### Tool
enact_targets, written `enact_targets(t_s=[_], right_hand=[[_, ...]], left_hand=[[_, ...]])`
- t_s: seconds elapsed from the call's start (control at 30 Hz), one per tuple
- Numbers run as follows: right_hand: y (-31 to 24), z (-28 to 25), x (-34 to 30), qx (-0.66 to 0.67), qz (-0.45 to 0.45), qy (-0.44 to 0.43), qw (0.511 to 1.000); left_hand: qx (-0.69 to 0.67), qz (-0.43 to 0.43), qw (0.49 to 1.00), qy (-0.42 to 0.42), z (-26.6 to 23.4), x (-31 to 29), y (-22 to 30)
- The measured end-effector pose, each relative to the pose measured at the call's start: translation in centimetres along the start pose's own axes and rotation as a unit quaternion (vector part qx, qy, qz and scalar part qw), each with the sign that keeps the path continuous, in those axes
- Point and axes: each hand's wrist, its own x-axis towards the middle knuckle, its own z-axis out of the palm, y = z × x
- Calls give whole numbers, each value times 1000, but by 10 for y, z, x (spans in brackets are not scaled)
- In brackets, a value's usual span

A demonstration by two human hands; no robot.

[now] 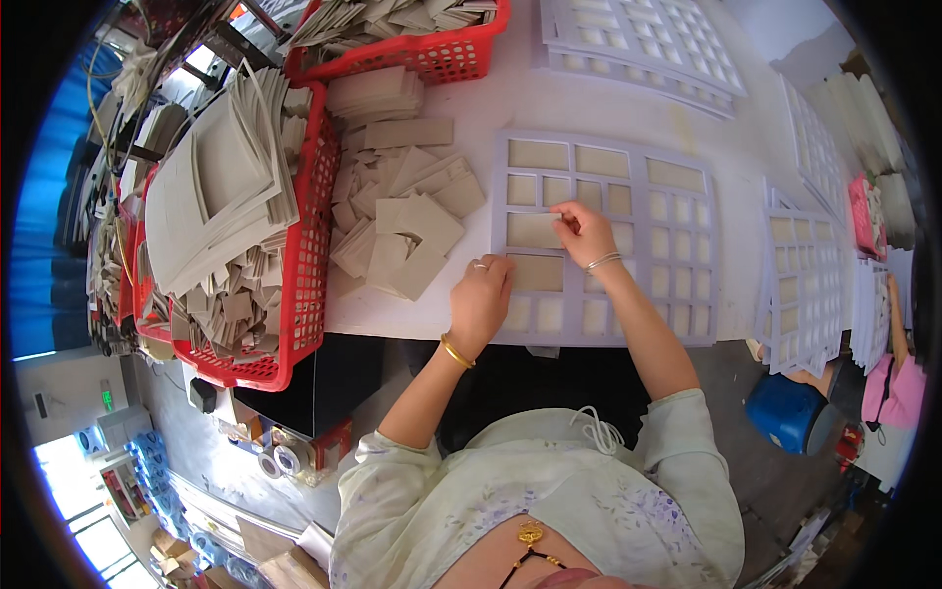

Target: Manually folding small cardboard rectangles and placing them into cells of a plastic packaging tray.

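Lying flat on white table (510,103): pale grid frame (677,157), left hand (479,299) curled and resting on its near-left edge without gripping, right hand (586,234) pinching tan card piece (532,231) against a left-side cell, loose card pile (402,221) just left.

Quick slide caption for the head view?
Both hands press tan inserts into a white grid frame beside loose tan pieces.

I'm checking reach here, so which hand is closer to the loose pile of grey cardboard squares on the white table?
Left. The left hand rests at the grey grid frame's left edge, just right of the loose pile of grey cardboard squares; the right hand is farther right, over the frame.
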Motion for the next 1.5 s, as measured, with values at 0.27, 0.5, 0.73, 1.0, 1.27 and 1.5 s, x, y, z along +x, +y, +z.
enact_targets(t_s=[0.27,0.5,0.73,1.0,1.27,1.5], right_hand=[[-16,14,-6,-298,-183,58,935],[-7,5,1,-364,-243,21,899],[-67,26,32,-434,-272,-96,854],[-155,180,103,-270,-441,-29,855],[-168,255,136,-536,-291,-180,772],[-166,211,137,-380,-496,-7,781]], left_hand=[[42,100,994,-7,4,-8,-8],[28,103,994,-18,3,-11,-9],[-54,91,991,84,-26,-21,-20],[-83,41,988,125,-46,-45,-48],[-86,-31,979,183,-65,-71,-72],[-115,-42,973,196,-65,-71,-71]])
